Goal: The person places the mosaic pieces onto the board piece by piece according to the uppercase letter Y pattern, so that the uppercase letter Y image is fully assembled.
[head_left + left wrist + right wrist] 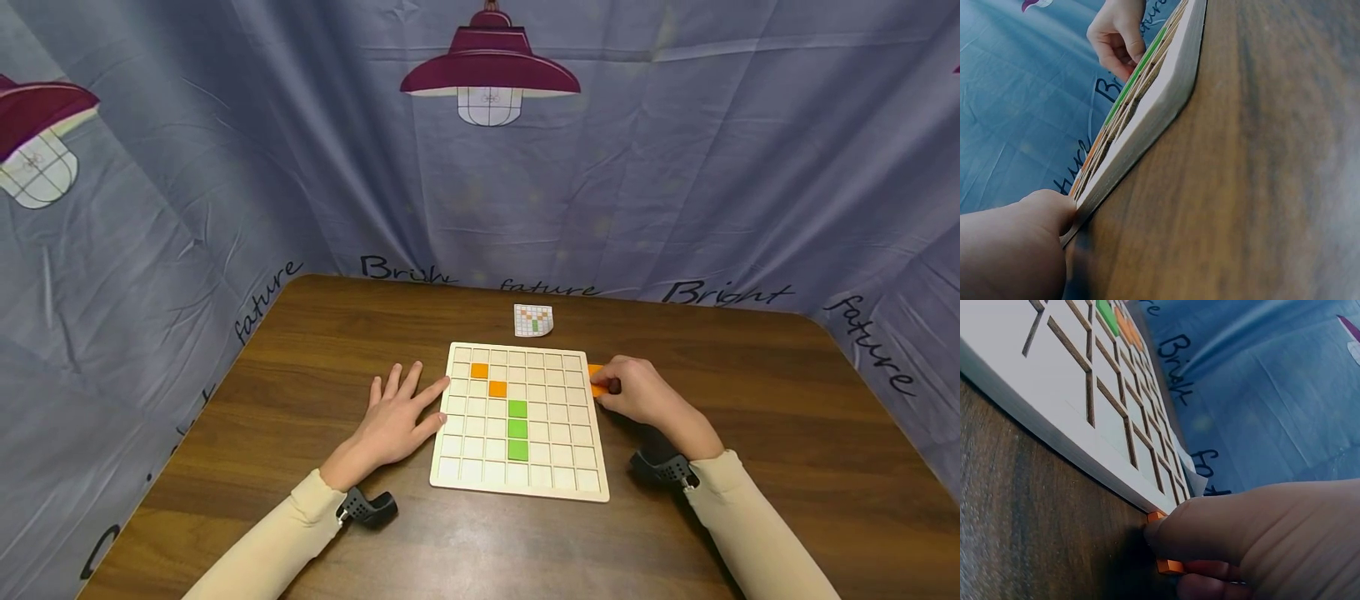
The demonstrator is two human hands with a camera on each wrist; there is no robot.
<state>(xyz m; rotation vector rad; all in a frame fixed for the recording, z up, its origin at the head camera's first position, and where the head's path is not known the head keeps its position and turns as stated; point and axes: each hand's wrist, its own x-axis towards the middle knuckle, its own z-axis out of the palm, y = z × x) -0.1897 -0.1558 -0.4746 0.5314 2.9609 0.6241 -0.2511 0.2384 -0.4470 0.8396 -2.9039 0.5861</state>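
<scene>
A white grid board [551,477] lies on the table with two orange tiles [479,371] stepping down diagonally from its upper left. Below them, three green tiles [517,429] form a column. My left hand [390,425] is spread on the tabletop, its thumb and index finger touching the board's left edge. Just past the board's right edge, my right hand [637,390] pinches an orange tile [1170,567] between thumb and fingers. Orange [595,369] shows beside the fingertips in the head view; the fingers cover part of it, and I cannot tell how many tiles are there.
Behind the board lies a small paper card [533,320] printed with a grid of orange and green squares. The brown wooden table [810,433] extends to both sides. A blue-grey curtain [622,192] with lamp pictures and lettering encloses its back and sides.
</scene>
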